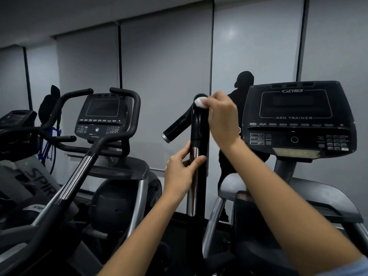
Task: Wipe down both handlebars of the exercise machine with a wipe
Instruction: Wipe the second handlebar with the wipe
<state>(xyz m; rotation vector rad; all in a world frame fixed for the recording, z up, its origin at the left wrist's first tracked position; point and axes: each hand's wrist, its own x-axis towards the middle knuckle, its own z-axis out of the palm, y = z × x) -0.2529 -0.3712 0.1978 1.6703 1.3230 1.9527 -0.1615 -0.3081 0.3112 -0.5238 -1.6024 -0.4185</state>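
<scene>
At the rounded top of the upright black foam-gripped handlebar (pixel 199 124), your right hand (pixel 221 114) pinches a small white crumpled wipe (pixel 199 102) in its curled fingers and presses it against the grip's upper end, the wipe sitting at about ten o'clock from your knuckles. Straight down from there, at six o'clock, your left hand (pixel 182 174) grips the same handlebar where the black grip meets a polished silver metal sleeve (pixel 193 176), thumb across the near face and fingers wrapped behind. A short black side grip with a silver end cap (pixel 175 126) branches off the bar toward eight o'clock from the wipe. At three o'clock from your right hand stands the black Cybex Arc Trainer console with dark screen and keypad (pixel 298 120), touching neither hand. Well off at nine o'clock is a second black exercise machine with its own console and looping black handlebars (pixel 103 116), and a long black-and-silver arm (pixel 77 176) slants across the lower left. Grey roller blinds (pixel 165 66) cover the wall behind everything.
</scene>
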